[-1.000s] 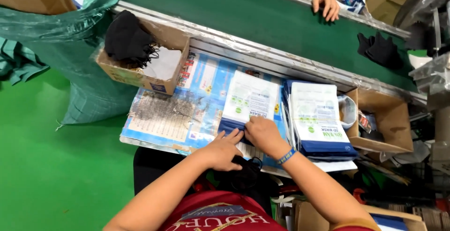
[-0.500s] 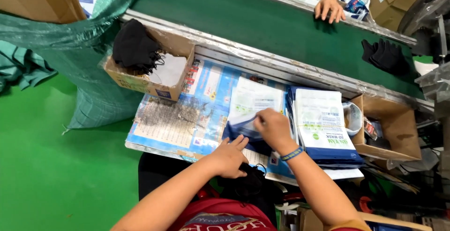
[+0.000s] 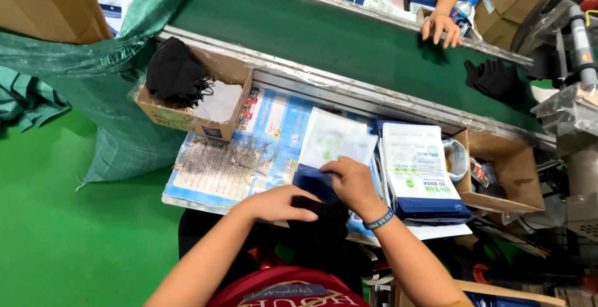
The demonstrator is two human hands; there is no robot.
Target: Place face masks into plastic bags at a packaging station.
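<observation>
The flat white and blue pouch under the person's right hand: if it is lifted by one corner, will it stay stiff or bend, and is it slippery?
The pouch looks thin and flat, so it would probably bend and feel light. Its surface shines a little, so it may slide easily, like those in the stack of pouches beside it. The right hand presses its lower edge, which probably keeps it from slipping.

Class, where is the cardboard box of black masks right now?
In the head view, the box sits upper left on the worktable, against the conveyor, beside the green sack.
</observation>
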